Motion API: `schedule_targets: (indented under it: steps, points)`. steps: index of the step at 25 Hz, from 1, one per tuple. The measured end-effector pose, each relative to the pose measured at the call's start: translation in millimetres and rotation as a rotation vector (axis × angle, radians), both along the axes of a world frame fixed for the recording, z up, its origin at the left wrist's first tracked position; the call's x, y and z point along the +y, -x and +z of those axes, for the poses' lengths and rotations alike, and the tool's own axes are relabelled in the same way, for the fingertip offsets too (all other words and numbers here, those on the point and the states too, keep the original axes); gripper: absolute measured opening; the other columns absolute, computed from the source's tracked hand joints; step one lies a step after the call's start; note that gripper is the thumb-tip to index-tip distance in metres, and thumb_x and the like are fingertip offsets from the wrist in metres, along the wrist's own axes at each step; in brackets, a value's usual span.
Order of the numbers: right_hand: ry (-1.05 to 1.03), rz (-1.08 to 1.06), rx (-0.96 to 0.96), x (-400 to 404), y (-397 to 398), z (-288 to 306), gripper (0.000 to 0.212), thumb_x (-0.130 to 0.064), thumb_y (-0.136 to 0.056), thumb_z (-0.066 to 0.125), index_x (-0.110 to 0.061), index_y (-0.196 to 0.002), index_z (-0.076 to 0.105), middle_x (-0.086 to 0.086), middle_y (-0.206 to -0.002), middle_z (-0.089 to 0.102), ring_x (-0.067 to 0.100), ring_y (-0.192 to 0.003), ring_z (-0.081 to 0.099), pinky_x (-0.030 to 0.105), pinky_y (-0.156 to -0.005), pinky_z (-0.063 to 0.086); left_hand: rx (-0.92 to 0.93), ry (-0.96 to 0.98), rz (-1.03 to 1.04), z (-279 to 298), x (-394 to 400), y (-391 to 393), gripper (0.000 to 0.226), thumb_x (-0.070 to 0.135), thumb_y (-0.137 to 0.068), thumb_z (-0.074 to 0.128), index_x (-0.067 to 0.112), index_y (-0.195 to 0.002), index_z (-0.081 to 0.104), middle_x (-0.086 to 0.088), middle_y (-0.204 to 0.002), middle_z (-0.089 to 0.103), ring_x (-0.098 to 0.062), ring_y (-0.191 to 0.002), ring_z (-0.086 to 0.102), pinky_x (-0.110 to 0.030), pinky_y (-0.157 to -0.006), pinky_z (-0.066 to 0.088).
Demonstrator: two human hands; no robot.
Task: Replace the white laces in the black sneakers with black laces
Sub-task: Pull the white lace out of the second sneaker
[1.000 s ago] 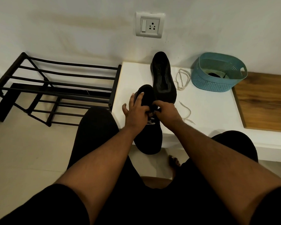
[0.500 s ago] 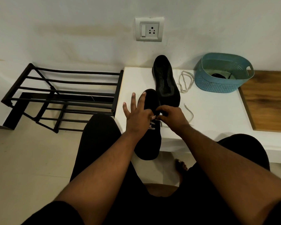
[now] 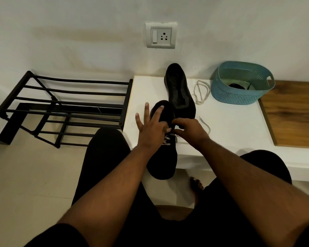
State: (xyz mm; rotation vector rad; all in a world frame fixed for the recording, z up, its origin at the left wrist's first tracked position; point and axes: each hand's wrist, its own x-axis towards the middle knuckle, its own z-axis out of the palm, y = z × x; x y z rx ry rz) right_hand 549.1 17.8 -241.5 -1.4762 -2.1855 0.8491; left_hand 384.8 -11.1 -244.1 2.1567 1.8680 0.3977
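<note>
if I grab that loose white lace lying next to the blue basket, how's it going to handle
The white lace lies in slack loops on the white bench, so it is likely floppy and will dangle. It looks thin and probably very light. Pushing it would likely bunch it rather than slide it whole.

Hands hide near sneaker (image 3: 163, 157) lacing; basket (image 3: 239, 94) contents unclear.

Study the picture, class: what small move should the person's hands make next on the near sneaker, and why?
Probably the right hand should draw the white lace out of the next eyelet while the left hand steadies the near sneaker. White crossings still show on it, a loose end trails over the white table, and the far sneaker already lies unlaced beside a removed lace.
</note>
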Motion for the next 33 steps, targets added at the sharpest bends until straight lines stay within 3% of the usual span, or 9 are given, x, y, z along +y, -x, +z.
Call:
schedule_targets:
  steps: [4, 11, 14, 17, 19, 24, 27, 30, 33]
  points:
    - [0.016, -0.010, -0.008, 2.1, -6.8, -1.3, 0.022, -0.014, -0.084, 0.072, -0.018, -0.106, 0.070, 0.000, -0.102, 0.069, 0.014, -0.090, 0.059, 0.029, -0.081, 0.050, -0.369, -0.274, 0.415, -6.7, -0.7, 23.2, 0.016, 0.016, -0.092, 0.053, 0.014, -0.094, 0.068, -0.012, -0.132, 0.052, -0.038, -0.136, 0.033, -0.069, -0.109, 0.019]
    - [0.017, 0.024, -0.018, 4.8, 0.2, 3.4, 0.020, -0.013, -0.083, 0.071, -0.018, -0.102, 0.070, -0.002, -0.096, 0.069, 0.017, -0.089, 0.061, 0.033, -0.082, 0.052, -0.072, 0.061, -0.019, -11.2, -3.1, 9.9, 0.021, 0.045, -0.089, 0.061, 0.025, -0.092, 0.068, 0.001, -0.162, 0.012, -0.029, -0.149, -0.012, -0.053, -0.117, -0.004]
    - [0.030, 0.049, -0.026, 7.8, -3.9, 5.1, 0.019, -0.015, -0.084, 0.072, -0.020, -0.102, 0.070, -0.002, -0.098, 0.069, 0.016, -0.092, 0.061, 0.033, -0.084, 0.052, -0.597, -0.064, 0.123, -1.1, -2.1, 12.6, 0.009, 0.023, -0.090, 0.066, 0.020, -0.082, 0.066, -0.002, -0.151, 0.036, -0.025, -0.145, 0.020, -0.035, -0.116, 0.022]
    - [0.046, 0.041, -0.062, 9.9, -7.2, 8.6, 0.023, -0.017, -0.085, 0.071, -0.018, -0.107, 0.070, -0.002, -0.105, 0.069, 0.011, -0.096, 0.059, 0.023, -0.081, 0.043, -1.142, -0.373, 0.875, 11.2, -0.1, 33.8, 0.006, 0.014, -0.095, 0.058, 0.014, -0.091, 0.062, -0.010, -0.131, 0.046, -0.018, -0.114, 0.050, -0.036, -0.100, 0.048]
    - [0.037, 0.037, -0.100, 10.8, -8.2, 8.9, 0.026, -0.017, -0.086, 0.071, -0.016, -0.112, 0.069, 0.000, -0.109, 0.068, 0.011, -0.099, 0.059, 0.019, -0.081, 0.039, -1.107, -0.421, 1.074, 10.6, 3.6, 50.5, 0.017, 0.018, -0.098, 0.053, 0.003, -0.101, 0.060, -0.017, -0.122, 0.050, -0.017, -0.096, 0.052, -0.045, -0.091, 0.050]
    - [0.009, 0.076, -0.137, 8.7, -4.4, 14.6, 0.032, -0.018, -0.087, 0.069, -0.016, -0.119, 0.066, 0.001, -0.111, 0.068, 0.008, -0.093, 0.056, 0.018, -0.079, 0.037, -0.408, -0.167, 0.134, 10.0, -2.7, 9.6, 0.027, 0.033, -0.092, 0.063, 0.019, -0.114, 0.064, -0.005, -0.137, 0.048, -0.020, -0.126, 0.043, -0.042, -0.103, 0.038]
    - [0.013, 0.139, -0.174, 7.8, -6.5, 19.0, 0.034, -0.018, -0.088, 0.068, -0.016, -0.122, 0.064, 0.000, -0.114, 0.067, 0.008, -0.095, 0.055, 0.019, -0.081, 0.038, -0.067, -0.026, 0.018, -9.2, -2.5, -1.6, 0.023, 0.038, -0.090, 0.063, 0.029, -0.111, 0.067, 0.000, -0.160, 0.017, -0.029, -0.148, 0.004, -0.051, -0.113, 0.016]
    - [0.009, 0.155, -0.187, 12.0, -8.2, 16.4, 0.031, -0.019, -0.088, 0.068, -0.018, -0.119, 0.066, 0.000, -0.111, 0.068, 0.015, -0.101, 0.060, 0.025, -0.085, 0.046, -0.112, -0.010, 0.025, -17.7, -0.8, 4.4, 0.009, 0.029, -0.091, 0.064, 0.023, -0.092, 0.071, 0.001, -0.158, 0.026, -0.029, -0.148, 0.007, -0.050, -0.114, 0.018]
    - [0.015, 0.161, -0.205, 17.2, -11.0, 15.2, 0.023, -0.021, -0.087, 0.069, -0.021, -0.110, 0.069, -0.001, -0.101, 0.069, 0.017, -0.094, 0.061, 0.029, -0.079, 0.047, -0.657, -0.151, 0.355, -4.1, -0.6, 12.8, 0.016, 0.004, -0.092, 0.057, 0.005, -0.106, 0.065, -0.010, -0.133, 0.049, -0.027, -0.127, 0.044, -0.045, -0.108, 0.038]
